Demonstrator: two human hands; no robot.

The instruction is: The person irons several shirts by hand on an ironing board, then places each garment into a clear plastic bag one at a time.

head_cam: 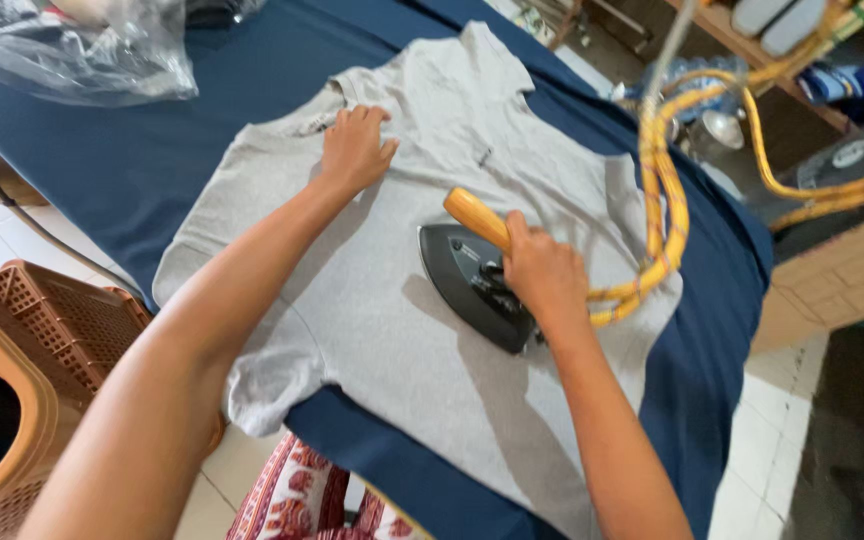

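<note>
Now the right hand [544, 275] grips the iron [472, 280] on the grey shirt [372, 300], the left hand [355, 148] lies flat; resting too long may scorch it

1. Left hand [355, 148] flat, palm down, fingers together, pointing away; forearm stretched forward from lower left.
2. Right hand [542, 272] curled in a closed grip, knuckles up; forearm angled in from below.
</note>
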